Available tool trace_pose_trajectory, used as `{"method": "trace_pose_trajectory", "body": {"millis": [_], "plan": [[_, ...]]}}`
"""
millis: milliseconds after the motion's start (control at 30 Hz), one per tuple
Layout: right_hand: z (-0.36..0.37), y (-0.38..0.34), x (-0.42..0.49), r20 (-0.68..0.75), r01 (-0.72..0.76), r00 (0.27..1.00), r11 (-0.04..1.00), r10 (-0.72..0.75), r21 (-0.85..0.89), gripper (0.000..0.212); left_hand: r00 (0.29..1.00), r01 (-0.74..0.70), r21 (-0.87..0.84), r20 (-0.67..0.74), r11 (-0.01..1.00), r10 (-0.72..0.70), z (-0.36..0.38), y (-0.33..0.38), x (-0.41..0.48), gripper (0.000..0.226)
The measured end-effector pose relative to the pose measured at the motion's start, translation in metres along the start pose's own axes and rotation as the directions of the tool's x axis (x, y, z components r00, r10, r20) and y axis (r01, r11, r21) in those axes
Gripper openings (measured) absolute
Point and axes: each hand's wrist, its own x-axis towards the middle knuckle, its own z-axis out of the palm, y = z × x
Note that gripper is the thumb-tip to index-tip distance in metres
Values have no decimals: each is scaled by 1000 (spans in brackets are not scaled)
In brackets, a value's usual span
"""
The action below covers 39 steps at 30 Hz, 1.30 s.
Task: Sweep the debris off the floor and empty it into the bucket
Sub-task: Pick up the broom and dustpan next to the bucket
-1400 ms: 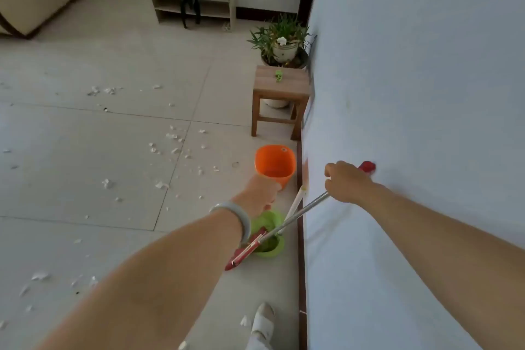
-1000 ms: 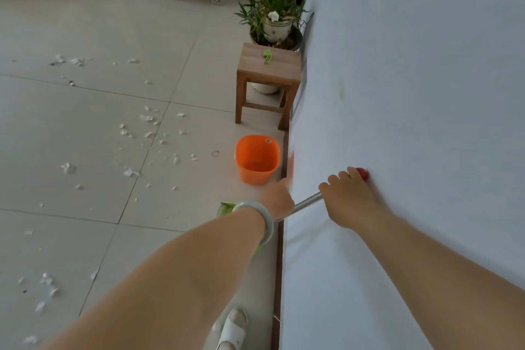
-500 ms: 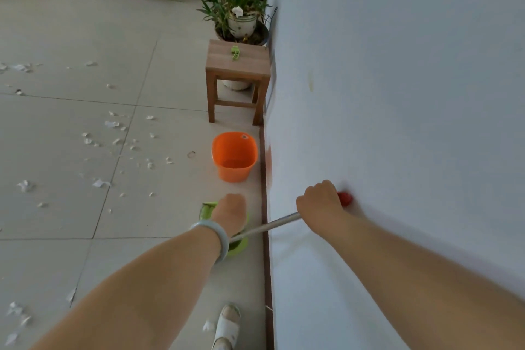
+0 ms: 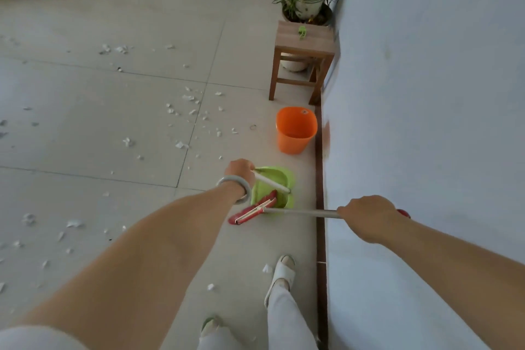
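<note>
Our left hand (image 4: 238,172) is clenched on the white handle of the green dustpan (image 4: 272,189), which sits on the floor (image 4: 85,128) near the wall (image 4: 426,94). Our right hand (image 4: 366,216) grips the broom (image 4: 284,211), its red head touching the pan. The orange bucket (image 4: 295,130) stands just beyond; paper debris (image 4: 187,111) lies scattered to the left.

orange bucket (image 4: 295,131), green dustpan (image 4: 279,179), red broom head (image 4: 252,212), white debris (image 4: 181,145).
</note>
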Motion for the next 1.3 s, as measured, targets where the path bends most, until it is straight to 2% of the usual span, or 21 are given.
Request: {"method": "trace_pose_trajectory", "body": {"millis": [100, 233, 333, 500, 600, 700, 800, 933, 1033, 1133, 1233, 1300], "plan": [[6, -27, -28, -23, 16, 1000, 999, -15, 50, 43, 995, 55, -42, -85, 998, -59, -32, -43, -28, 29], [16, -78, -61, -44, 35, 999, 993, -30, 111, 55, 959, 196, -174, -173, 965, -226, -76, -107, -59, 28], [14, -113, -83, -56, 79, 996, 987, -72, 137, 59, 912, 285, -252, -227, 925, -343, -103, -142, -82, 29], [11, -148, -99, -29, 152, 988, 976, -150, 154, 68, 822, 418, -258, -299, 871, -484, -112, -180, -128, 35], [12, -164, -107, 2, 187, 982, 972, -189, 143, 69, 754, 457, -378, -316, 805, -576, -107, -204, -151, 34], [15, -167, -122, -72, 254, 965, 967, -252, 18, 71, 674, 445, -535, -328, 718, -662, -101, -224, -179, 32], [29, -160, -143, -160, 266, 948, 961, -276, -81, 71, 606, 370, -693, -324, 618, -726, -90, -235, -200, 31], [59, -155, -163, -100, 253, 963, 967, -249, 22, 67, 535, 277, -854, -244, 441, -809, -62, -245, -210, 30], [91, -153, -160, 29, 172, 983, 960, -182, 222, 50, 523, 212, -902, -221, 377, -823, -58, -227, -233, 32], [115, -146, -159, 183, -4, 981, 936, -65, 352, 29, 519, 191, -912, -220, 363, -826, -56, -222, -247, 35], [128, -150, -167, 327, -206, 944, 841, 37, 500, 22, 542, 211, -896, -226, 391, -810, -59, -221, -264, 41], [132, -161, -168, 399, -307, 915, 753, 64, 582, 25, 563, 243, -858, -255, 452, -786, -60, -222, -277, 44]]}}
